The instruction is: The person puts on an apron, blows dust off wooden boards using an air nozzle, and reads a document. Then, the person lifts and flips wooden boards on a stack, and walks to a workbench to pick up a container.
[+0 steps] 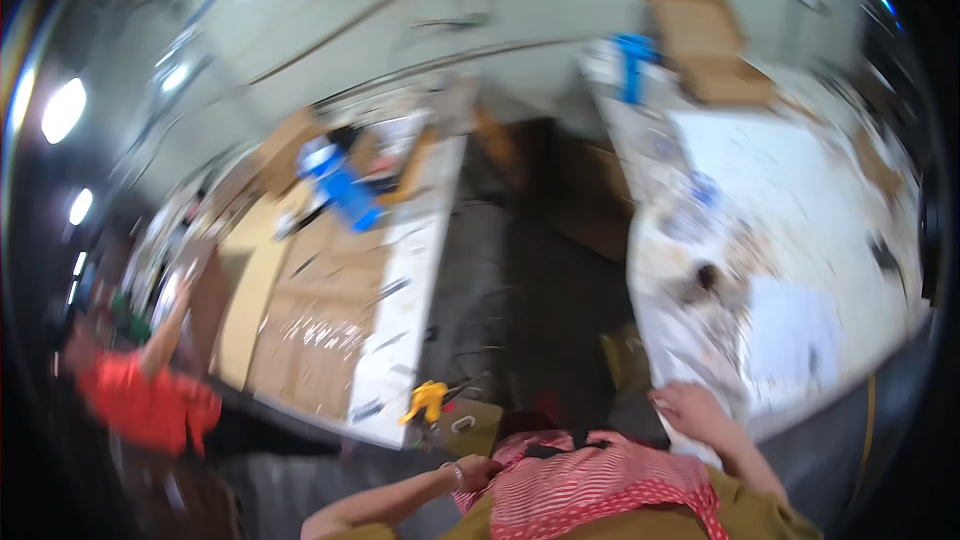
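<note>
My left hand, with a bracelet at its wrist, is beside the red-and-white patterned apron at my waist. Its fingers look bent in against the cloth, but blur hides whether they grip it. My right hand is at the near left corner of the right-hand table, by a hanging white cover. Its fingers are smeared by motion, and I cannot make out anything in them. A yellow tool, its kind unclear, is by the near end of the left-hand table.
On the left table are flattened cardboard and a blue cylindrical thing. The right table has an open cardboard box and white sheets. A dark aisle runs between. A person in a red top stands left.
</note>
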